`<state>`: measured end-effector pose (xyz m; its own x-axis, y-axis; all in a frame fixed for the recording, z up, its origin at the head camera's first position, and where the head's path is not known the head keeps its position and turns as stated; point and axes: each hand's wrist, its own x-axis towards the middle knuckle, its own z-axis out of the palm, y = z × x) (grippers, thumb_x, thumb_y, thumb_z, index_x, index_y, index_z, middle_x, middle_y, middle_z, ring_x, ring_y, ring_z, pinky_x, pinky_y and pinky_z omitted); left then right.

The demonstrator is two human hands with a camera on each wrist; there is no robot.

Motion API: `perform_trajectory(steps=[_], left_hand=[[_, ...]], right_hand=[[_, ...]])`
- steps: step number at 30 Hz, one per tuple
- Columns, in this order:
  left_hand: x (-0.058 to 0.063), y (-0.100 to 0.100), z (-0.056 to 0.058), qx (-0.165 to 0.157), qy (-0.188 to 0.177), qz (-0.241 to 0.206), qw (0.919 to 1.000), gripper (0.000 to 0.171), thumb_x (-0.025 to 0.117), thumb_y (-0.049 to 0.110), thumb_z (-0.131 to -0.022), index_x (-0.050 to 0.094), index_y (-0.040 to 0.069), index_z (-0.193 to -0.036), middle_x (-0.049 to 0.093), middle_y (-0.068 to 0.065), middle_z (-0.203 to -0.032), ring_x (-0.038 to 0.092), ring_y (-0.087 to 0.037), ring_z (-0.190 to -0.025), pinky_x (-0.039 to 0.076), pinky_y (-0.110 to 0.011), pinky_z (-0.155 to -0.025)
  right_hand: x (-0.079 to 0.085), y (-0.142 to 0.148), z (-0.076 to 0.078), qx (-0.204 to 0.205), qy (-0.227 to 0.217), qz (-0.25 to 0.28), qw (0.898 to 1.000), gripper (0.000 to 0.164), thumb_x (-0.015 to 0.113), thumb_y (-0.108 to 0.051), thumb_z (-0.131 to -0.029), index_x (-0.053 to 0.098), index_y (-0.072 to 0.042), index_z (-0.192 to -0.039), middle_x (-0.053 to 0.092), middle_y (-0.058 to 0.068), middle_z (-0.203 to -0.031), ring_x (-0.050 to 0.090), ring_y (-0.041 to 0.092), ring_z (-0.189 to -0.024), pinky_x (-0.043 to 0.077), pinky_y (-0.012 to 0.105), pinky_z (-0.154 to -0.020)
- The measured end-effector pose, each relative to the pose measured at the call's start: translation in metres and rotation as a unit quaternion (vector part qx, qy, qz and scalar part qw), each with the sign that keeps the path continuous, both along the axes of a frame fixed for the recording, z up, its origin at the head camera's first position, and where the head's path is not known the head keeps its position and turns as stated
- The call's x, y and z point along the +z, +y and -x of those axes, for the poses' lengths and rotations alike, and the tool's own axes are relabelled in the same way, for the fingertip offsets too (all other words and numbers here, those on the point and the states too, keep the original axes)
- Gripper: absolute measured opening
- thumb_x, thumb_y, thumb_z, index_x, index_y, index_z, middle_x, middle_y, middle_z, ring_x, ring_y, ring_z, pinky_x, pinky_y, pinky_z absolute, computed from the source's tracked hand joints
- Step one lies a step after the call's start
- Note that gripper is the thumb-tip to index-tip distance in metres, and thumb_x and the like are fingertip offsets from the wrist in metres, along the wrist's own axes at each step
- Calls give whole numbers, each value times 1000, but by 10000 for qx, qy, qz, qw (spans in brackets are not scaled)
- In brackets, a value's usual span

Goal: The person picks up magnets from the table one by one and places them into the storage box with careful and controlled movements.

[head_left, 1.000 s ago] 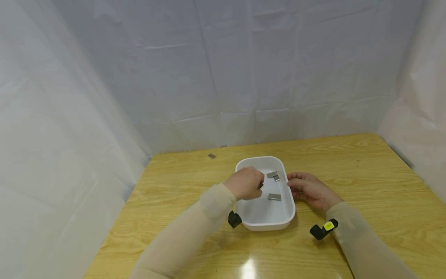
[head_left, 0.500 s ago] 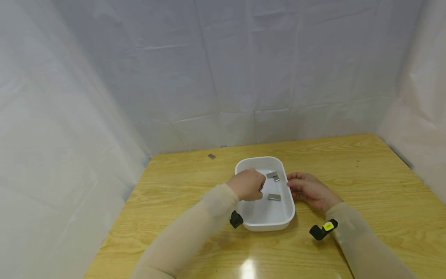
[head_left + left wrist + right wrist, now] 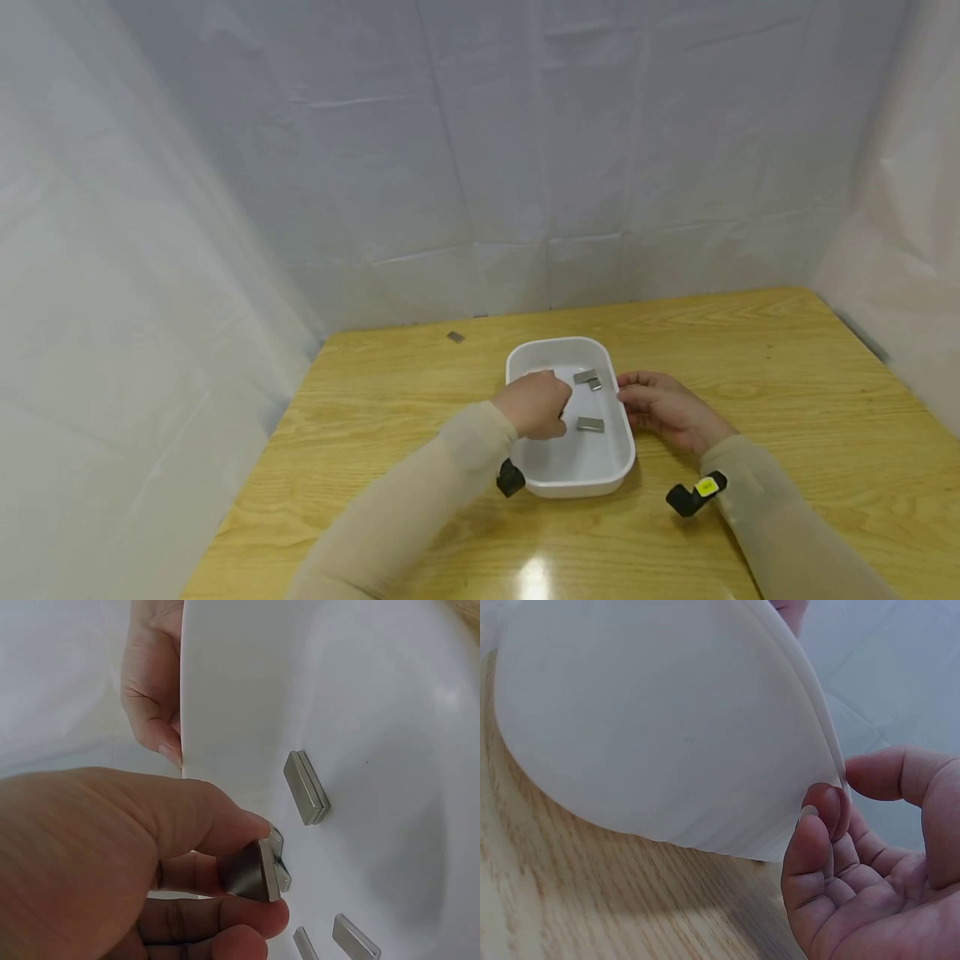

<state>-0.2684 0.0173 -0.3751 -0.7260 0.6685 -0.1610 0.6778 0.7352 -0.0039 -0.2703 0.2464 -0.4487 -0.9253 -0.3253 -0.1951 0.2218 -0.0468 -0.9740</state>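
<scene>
Over the white plastic tray (image 3: 573,485), my left hand (image 3: 535,406) pinches a silvery rectangular metal block (image 3: 259,874) between thumb and fingers. From the head view that block is hidden behind the hand. Inside the tray, a two-layer metal block (image 3: 590,425) lies apart from a long block (image 3: 585,377) and a short block (image 3: 596,384), which sit close together. My right hand (image 3: 667,410) is at the tray's right side. In the right wrist view its thumb and curled fingers (image 3: 821,806) grip the tray's rim from either side.
One more small flat grey piece (image 3: 455,337) lies on the wooden table (image 3: 405,392) at the back left, outside the tray. White plastic sheeting (image 3: 480,167) stands behind the table and on both sides. A dark camera mount (image 3: 511,478) on the left wrist overlaps the tray's left edge.
My left hand has shifted slightly down and right over the tray and turned, so the held metal block has gone out of the head view. The right hand has stayed put.
</scene>
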Motion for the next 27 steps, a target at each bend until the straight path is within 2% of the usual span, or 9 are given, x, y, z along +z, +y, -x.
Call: perform_trajectory(steps=[8, 12, 18, 27], left_hand=[[-8, -1, 2, -114, 176, 5, 9998, 14, 71, 20, -81, 60, 16, -73, 55, 8, -66, 49, -10, -70, 42, -23, -60], [-13, -2, 3, -105, 190, -19, 9998, 14, 72, 18, -79, 60, 15, -71, 56, 8, -64, 51, -9, -65, 42, -22, -57], [-17, -1, 4, -28, 9, -37, 10000, 13, 72, 17, -80, 61, 13, -74, 57, 6, -65, 53, -8, -59, 44, -22, -55], [-19, 0, 5, 58, -131, 187, 9997, 15, 73, 19, -81, 61, 11, -77, 58, 3, -70, 54, -10, -65, 45, -23, -59]], right_hand=[[-1, 0, 1, -53, -61, -33, 10000, 45, 59, -11, -94, 41, 9, -129, 59, 11, -107, 57, 19, -84, 52, 32, -74], [0, 0, 0, -15, -30, -8, 10000, 45, 59, -12, -94, 40, 10, -129, 59, 11, -106, 57, 18, -83, 52, 32, -74], [1, 1, 0, -21, -43, 45, 10000, 45, 59, -12, -94, 41, 10, -129, 59, 10, -107, 57, 18, -84, 52, 32, -74], [-1, 1, 0, -23, -52, 106, 9999, 44, 58, -10, -94, 40, 11, -128, 59, 10, -105, 57, 17, -83, 52, 31, -73]])
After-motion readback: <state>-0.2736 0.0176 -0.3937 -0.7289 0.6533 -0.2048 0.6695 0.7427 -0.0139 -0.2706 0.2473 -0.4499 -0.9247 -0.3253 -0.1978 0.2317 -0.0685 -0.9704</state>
